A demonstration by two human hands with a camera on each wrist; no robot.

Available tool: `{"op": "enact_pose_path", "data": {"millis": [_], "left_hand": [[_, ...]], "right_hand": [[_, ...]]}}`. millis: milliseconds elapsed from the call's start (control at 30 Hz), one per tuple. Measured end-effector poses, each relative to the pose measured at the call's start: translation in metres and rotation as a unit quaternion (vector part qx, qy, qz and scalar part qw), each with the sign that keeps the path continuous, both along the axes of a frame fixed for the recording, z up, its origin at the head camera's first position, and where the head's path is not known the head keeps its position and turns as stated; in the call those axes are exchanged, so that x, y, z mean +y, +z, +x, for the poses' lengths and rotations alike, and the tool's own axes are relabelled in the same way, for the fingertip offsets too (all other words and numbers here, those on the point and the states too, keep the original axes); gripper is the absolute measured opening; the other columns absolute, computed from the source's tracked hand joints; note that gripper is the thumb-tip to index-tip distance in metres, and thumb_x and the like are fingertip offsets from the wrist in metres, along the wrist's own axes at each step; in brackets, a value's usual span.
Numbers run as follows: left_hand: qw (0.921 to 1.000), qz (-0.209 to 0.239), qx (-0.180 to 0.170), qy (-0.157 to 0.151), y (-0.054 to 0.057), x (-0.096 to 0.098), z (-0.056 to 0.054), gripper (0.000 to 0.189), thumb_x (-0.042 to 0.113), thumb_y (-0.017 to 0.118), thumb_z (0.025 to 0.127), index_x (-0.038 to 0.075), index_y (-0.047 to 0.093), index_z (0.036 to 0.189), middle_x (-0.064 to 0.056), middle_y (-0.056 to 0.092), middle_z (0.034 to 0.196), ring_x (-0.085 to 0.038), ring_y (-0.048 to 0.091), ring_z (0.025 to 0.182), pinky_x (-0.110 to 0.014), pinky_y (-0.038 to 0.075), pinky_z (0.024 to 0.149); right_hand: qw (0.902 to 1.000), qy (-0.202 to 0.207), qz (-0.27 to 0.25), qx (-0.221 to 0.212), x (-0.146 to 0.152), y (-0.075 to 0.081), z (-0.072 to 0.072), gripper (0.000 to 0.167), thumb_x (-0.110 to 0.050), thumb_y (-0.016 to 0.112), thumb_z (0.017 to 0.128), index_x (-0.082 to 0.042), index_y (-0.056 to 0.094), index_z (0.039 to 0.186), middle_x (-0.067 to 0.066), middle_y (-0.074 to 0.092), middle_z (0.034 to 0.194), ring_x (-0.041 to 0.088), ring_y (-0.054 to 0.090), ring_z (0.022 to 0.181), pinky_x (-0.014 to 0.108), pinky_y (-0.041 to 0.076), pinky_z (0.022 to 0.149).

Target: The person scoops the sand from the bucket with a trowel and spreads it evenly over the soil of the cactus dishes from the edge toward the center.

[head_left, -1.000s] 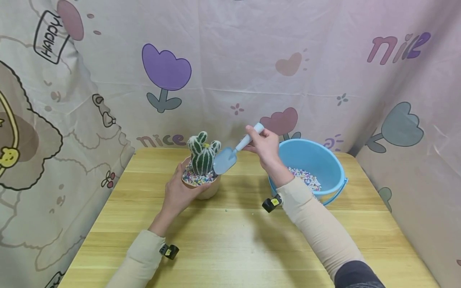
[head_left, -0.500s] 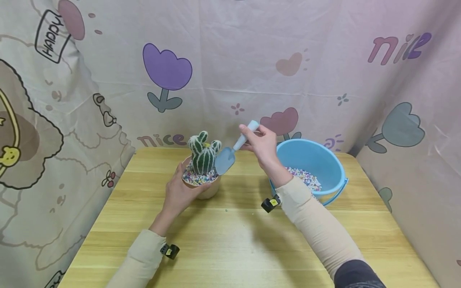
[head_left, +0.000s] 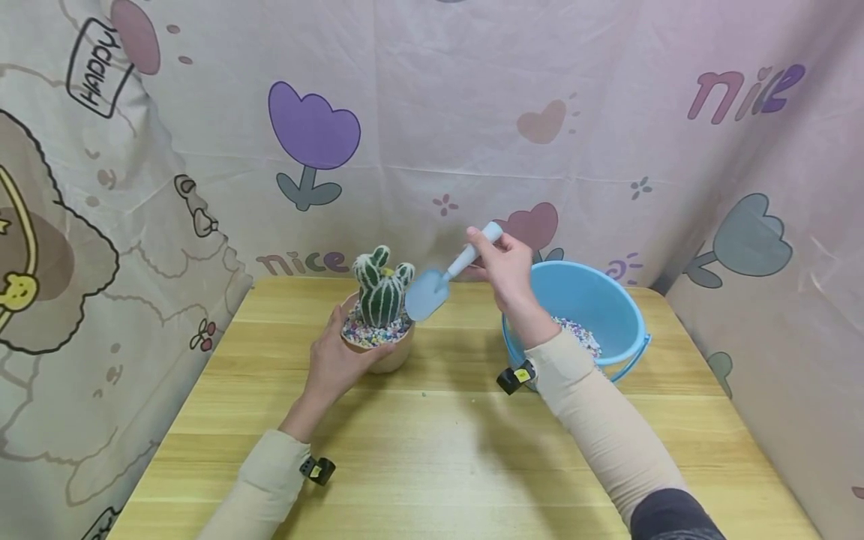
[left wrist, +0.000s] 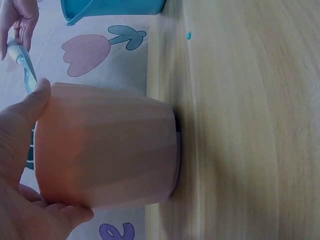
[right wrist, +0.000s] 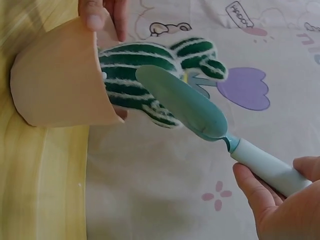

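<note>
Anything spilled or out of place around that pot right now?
Just one small thing: a tiny teal speck, probably a stray bead, lies on the bare table near the pot. It looks odd because the other colored beads sit inside the pot and bucket. I see no damage.

A broad, light yellow wooden tabletop (head_left: 418,465), its grain marked in bands running from side to side, carries everything here. On its far part, left of the middle, stands a peach-coloured, round plant pot (head_left: 391,361) with faintly faceted sides. Well apart from it, toward the far right corner, sits a large, light blue, round bucket (head_left: 610,311) with a matching blue handle (head_left: 631,365) hanging at its right side. Nearer the front edge than both, a tiny teal speck (left wrist: 188,35) and a tiny whitish speck (head_left: 473,400) lie on the bare wood.
</note>
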State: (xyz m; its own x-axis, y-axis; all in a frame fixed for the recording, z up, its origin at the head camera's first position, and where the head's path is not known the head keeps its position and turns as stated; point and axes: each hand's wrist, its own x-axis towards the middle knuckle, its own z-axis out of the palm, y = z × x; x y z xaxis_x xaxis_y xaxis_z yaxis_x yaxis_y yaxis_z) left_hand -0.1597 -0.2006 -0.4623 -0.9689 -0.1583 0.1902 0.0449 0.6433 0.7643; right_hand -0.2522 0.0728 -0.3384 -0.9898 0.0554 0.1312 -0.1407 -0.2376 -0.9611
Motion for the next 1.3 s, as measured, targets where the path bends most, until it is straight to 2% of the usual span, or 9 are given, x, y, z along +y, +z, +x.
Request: {"op": "enact_pose_path", "data": {"millis": [233, 433, 567, 667, 800, 900, 1033, 1167, 1300], "left_hand": [[0.9997, 0.01, -0.022, -0.005, 0.005, -0.002, -0.001, 0.132, 0.067, 0.089, 0.073, 0.009, 0.02, 0.169, -0.027, 0.028, 0.17, -0.053, 0.036, 0.152, -0.067, 0.037, 0.123], [0.9997, 0.005, -0.009, 0.022, 0.019, -0.007, 0.0, 0.117, 0.069, 0.074, 0.088, 0.003, 0.019, 0.168, -0.029, 0.032, 0.167, -0.053, 0.045, 0.146, -0.064, 0.041, 0.122], [0.9934, 0.046, 0.08, 0.069, 0.028, -0.007, 0.003, 0.093, 0.053, 0.073, 0.096, 0.0, 0.034, 0.162, -0.025, 0.043, 0.161, -0.05, 0.047, 0.146, -0.06, 0.042, 0.122], [0.9743, 0.091, 0.185, 0.092, 0.034, -0.003, 0.004, 0.069, 0.031, 0.076, 0.098, -0.004, 0.049, 0.152, -0.023, 0.056, 0.151, -0.043, 0.058, 0.137, -0.048, 0.049, 0.117], [0.9482, 0.123, 0.284, 0.074, 0.042, 0.006, 0.006, 0.041, 0.011, 0.076, 0.097, -0.005, 0.068, 0.134, -0.023, 0.074, 0.126, -0.03, 0.076, 0.115, -0.019, 0.055, 0.105], [0.942, 0.113, 0.312, 0.048, 0.048, 0.016, 0.008, 0.026, 0.005, 0.075, 0.095, -0.005, 0.075, 0.119, -0.022, 0.08, 0.107, -0.029, 0.08, 0.095, -0.006, 0.055, 0.094], [0.9526, 0.096, 0.288, 0.014, 0.056, 0.03, 0.01, 0.021, 0.007, 0.076, 0.095, -0.004, 0.077, 0.113, -0.019, 0.081, 0.1, -0.036, 0.079, 0.088, -0.004, 0.055, 0.084], [0.969, 0.137, 0.204, -0.026, 0.063, 0.045, 0.009, 0.021, 0.013, 0.076, 0.097, -0.001, 0.077, 0.113, -0.016, 0.08, 0.105, -0.031, 0.078, 0.091, -0.007, 0.057, 0.079], [0.9701, 0.204, 0.108, -0.075, 0.069, 0.06, 0.005, 0.022, 0.015, 0.074, 0.1, 0.0, 0.078, 0.116, -0.018, 0.077, 0.114, -0.028, 0.077, 0.1, -0.014, 0.061, 0.085]], "right_hand": [[0.9994, -0.01, -0.03, -0.01, 0.023, 0.006, -0.004, 0.022, -0.023, 0.077, 0.099, -0.002, 0.072, 0.102, 0.003, 0.078, 0.08, 0.017, 0.08, 0.074, 0.034, 0.069, 0.073], [0.9984, -0.028, -0.045, -0.021, 0.039, 0.012, -0.007, 0.021, -0.024, 0.074, 0.1, -0.004, 0.069, 0.097, 0.004, 0.077, 0.08, 0.018, 0.081, 0.076, 0.034, 0.068, 0.075], [0.9977, -0.025, -0.057, -0.026, 0.051, 0.016, -0.009, 0.019, -0.023, 0.071, 0.102, -0.005, 0.066, 0.098, 0.002, 0.077, 0.078, 0.016, 0.08, 0.076, 0.033, 0.069, 0.075], [0.9977, -0.02, -0.06, -0.023, 0.063, 0.019, -0.01, 0.019, -0.023, 0.068, 0.104, -0.005, 0.064, 0.103, 0.002, 0.077, 0.08, 0.016, 0.08, 0.077, 0.031, 0.068, 0.076], [0.9974, -0.016, -0.068, -0.019, 0.081, 0.024, -0.011, 0.017, -0.021, 0.065, 0.105, -0.004, 0.061, 0.107, 0.002, 0.078, 0.083, 0.016, 0.08, 0.079, 0.031, 0.068, 0.08], [0.9968, -0.021, -0.074, -0.02, 0.095, 0.029, -0.01, 0.016, -0.02, 0.064, 0.106, -0.005, 0.061, 0.109, 0.003, 0.078, 0.085, 0.017, 0.081, 0.081, 0.031, 0.067, 0.083], [0.9966, -0.037, -0.07, -0.023, 0.113, 0.035, -0.006, 0.021, -0.024, 0.066, 0.105, -0.005, 0.061, 0.111, 0.004, 0.078, 0.09, 0.018, 0.081, 0.086, 0.034, 0.064, 0.09], [0.9967, -0.04, -0.069, -0.017, 0.132, 0.038, -0.001, 0.028, -0.029, 0.068, 0.102, -0.005, 0.06, 0.114, 0.006, 0.077, 0.096, 0.02, 0.08, 0.093, 0.04, 0.058, 0.097], [0.9976, -0.043, -0.054, -0.002, 0.146, 0.038, 0.004, 0.033, -0.032, 0.07, 0.1, -0.007, 0.061, 0.118, 0.007, 0.076, 0.103, 0.021, 0.079, 0.097, 0.04, 0.056, 0.099]]}}
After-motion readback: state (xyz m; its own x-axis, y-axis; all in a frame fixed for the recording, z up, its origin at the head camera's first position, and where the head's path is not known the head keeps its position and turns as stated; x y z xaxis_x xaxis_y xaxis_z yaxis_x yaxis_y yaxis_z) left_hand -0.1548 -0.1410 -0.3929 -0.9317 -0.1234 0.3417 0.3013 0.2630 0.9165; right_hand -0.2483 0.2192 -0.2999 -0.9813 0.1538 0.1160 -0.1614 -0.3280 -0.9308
